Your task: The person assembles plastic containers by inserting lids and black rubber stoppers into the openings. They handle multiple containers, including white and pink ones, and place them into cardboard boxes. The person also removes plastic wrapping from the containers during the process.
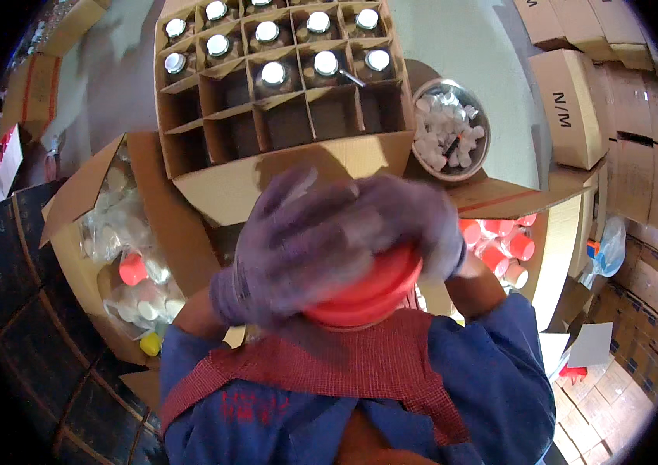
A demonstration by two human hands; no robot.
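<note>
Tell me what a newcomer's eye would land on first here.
Probably the bright red round object at the person's chest, with the purple-gloved left fingers and right fingers blurred over it. Just beyond sits a divided carton of white-capped bottles, its nearest cells without any. Right of that, a metal bowl holds whitish pieces.

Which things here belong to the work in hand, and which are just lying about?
Likely in use:
Red round object, at the left hand and right hand
Divided carton with white-topped bottles
Metal bowl of whitish pieces

Apparently lying about:
Stacked cartons, right
Bluish plastic bag, right
</note>
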